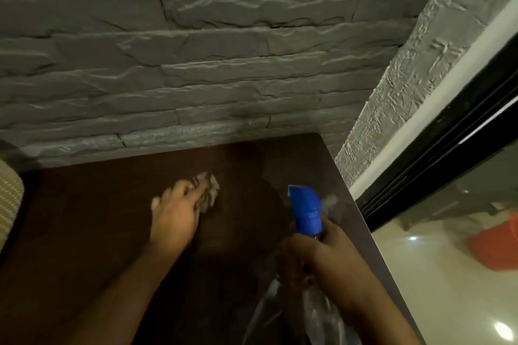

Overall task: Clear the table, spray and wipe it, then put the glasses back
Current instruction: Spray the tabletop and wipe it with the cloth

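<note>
Count: two hands, the left hand [175, 217] and the right hand [322, 255]. One crumpled cloth [208, 190], one spray bottle [305, 211] with a blue head and a clear body, one dark worktop [98, 218]. Off the worktop: one grey stone-pattern wall [196, 50], one black-framed glass door [462, 162], one orange object [496, 244] behind the glass, blurred, and one beige woven item [8, 204] at the left edge.
</note>
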A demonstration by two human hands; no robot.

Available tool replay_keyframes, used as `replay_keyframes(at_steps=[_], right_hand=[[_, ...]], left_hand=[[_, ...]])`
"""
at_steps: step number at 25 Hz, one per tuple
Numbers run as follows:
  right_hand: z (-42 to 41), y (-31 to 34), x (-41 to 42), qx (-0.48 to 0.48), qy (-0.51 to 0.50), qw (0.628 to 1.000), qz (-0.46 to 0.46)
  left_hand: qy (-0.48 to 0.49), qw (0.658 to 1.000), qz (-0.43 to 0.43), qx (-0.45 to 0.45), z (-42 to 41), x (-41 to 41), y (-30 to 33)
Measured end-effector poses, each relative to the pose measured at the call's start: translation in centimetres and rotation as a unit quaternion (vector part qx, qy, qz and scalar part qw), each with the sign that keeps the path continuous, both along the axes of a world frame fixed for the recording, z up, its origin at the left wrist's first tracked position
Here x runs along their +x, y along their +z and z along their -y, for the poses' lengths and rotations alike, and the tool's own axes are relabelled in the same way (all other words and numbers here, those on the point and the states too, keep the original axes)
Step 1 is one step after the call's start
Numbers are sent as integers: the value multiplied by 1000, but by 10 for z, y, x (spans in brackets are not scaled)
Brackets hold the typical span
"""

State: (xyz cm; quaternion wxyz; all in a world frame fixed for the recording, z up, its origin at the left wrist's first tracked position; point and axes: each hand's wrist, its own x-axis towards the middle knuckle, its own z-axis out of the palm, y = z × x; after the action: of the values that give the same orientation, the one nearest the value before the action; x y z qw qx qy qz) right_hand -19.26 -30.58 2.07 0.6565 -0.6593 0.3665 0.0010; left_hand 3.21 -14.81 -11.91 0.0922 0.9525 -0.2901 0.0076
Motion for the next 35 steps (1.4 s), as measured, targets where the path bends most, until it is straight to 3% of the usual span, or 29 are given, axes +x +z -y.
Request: replay_keyframes(at_steps=[2, 4, 6, 7, 8, 10, 13, 15, 17, 19, 21, 22, 24, 26, 27, 28, 30, 32, 35], right_hand=[[3, 0, 6, -6, -21, 1000, 9], [3, 1, 8, -5, -27, 999, 19], [1, 9, 7, 21, -16, 999, 24], [1, 10, 6, 28, -7, 999, 17], [2, 11, 4, 29, -4, 1000, 12], [1, 12, 1, 20, 0, 1000, 11], [-4, 9, -2, -4, 3, 1000, 12], [-10, 6, -10, -6, -3, 1000, 12], [-15, 10, -26, 7, -8, 1000, 12], [-19, 21, -47, 21, 3, 1000, 7], [-22, 32, -73, 32, 17, 999, -5], [-23, 34, -89, 34, 21, 999, -12], [-24, 32, -118, 26, 21, 999, -27], [-28, 28, -142, 12, 31, 999, -42], [-32, 27, -154, 0, 32, 998, -48], [-33, 26, -161, -7, 33, 998, -52], [-38, 25, -173, -14, 34, 998, -59], [-44, 29, -185, -13, 33, 997, -62], [-51, 34, -197, -15, 42, 997, -65]], left_hand=[[20, 999, -19, -16, 63, 33, 10], [-44, 998, -35, 15, 86, -16, 6], [-167, 985, -34, -11, 29, -85, -5], [-174, 983, -50, -37, -13, -107, -4], [-153, 986, -23, -67, -42, -106, -8], [-90, 995, 13, -40, -51, -46, -8], [72, 996, -24, -52, 22, 33, 3], [90, 994, -46, -44, 71, 18, 9], [6, 998, -37, -51, 76, -50, 3], [-107, 993, -35, -29, 27, -134, 4], [-151, 986, -53, -57, -41, -186, 1], [-144, 987, -23, -63, -63, -184, 1], [-38, 999, 13, -3, -70, -139, 2], [131, 990, -14, -59, -37, -98, 9], [169, 983, -21, -64, -10, -98, 13], [155, 986, -43, -45, 20, -110, 20], [21, 998, -47, -24, 51, -167, 9], [-101, 994, -28, -21, 16, -229, -1], [-14, 998, -23, -49, -79, -230, -3]])
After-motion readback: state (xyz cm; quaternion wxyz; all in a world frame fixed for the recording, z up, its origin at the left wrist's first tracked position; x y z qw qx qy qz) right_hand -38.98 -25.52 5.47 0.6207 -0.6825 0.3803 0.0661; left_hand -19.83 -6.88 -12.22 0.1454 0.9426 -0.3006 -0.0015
